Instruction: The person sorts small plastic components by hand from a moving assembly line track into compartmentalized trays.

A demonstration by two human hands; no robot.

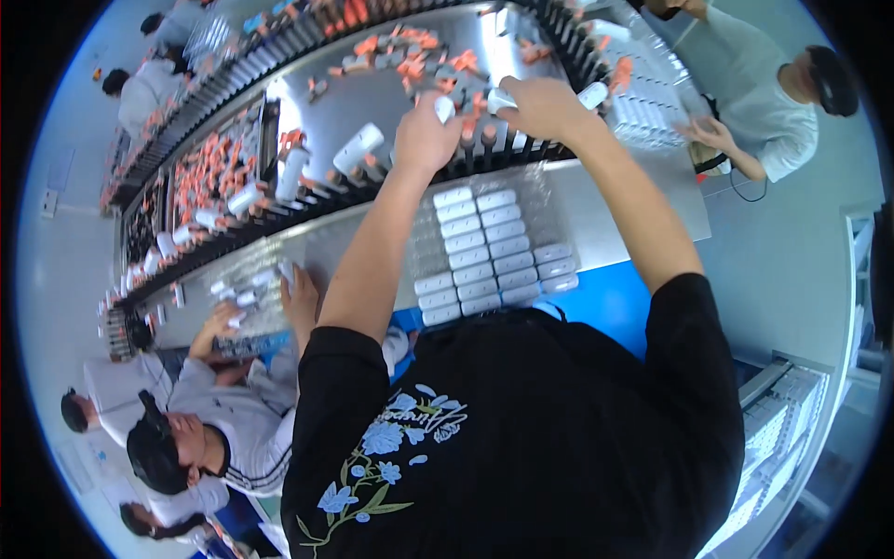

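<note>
Both my arms reach out over a metal worktop. My left hand (425, 140) is closed round a small white plastic casing (444, 109), whose rounded end shows past the fingers. Just to its right, my right hand (545, 107) grips another white casing (501, 100) between thumb and fingers. Below both hands runs a black rail of upright pegs (447, 170), some topped with orange tips. Loose orange-and-grey pieces (419, 58) lie scattered beyond my hands. Nearer to me, rows of white casings (498, 250) rest on a clear plastic tray (556, 200).
Larger white casings (358, 149) sit on the rail to the left. A bin of orange pieces (219, 163) lies further left. White trays (647, 107) stand at the right, beside a co-worker (759, 102). Another co-worker (219, 438) handles casings at my left.
</note>
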